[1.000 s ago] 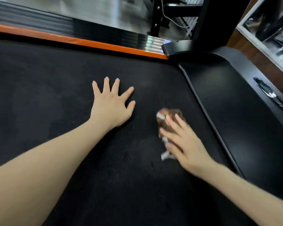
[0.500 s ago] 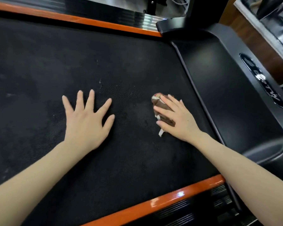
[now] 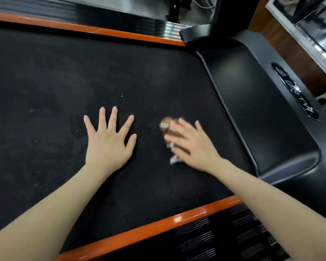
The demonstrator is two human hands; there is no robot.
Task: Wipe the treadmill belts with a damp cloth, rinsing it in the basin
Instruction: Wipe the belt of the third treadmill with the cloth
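The black textured treadmill belt (image 3: 64, 76) fills most of the view. My left hand (image 3: 109, 142) lies flat on it with fingers spread, holding nothing. To its right, my right hand (image 3: 190, 146) presses a small brown and white cloth (image 3: 167, 126) onto the belt with straight fingers; the hand is motion-blurred. Most of the cloth is hidden under the palm, with a bit showing past the fingertips and a white corner by the thumb. No basin is in view.
Orange side rails run along the far edge (image 3: 102, 32) and the near edge (image 3: 139, 232) of the belt. The black motor cover (image 3: 252, 110) with a logo badge lies to the right. A treadmill upright (image 3: 220, 10) and a wooden floor strip (image 3: 299, 59) sit beyond.
My right hand has slid the cloth across the belt beside the motor cover. My left hand stays flat on the belt. The camera has shifted, bringing the near orange rail into view.
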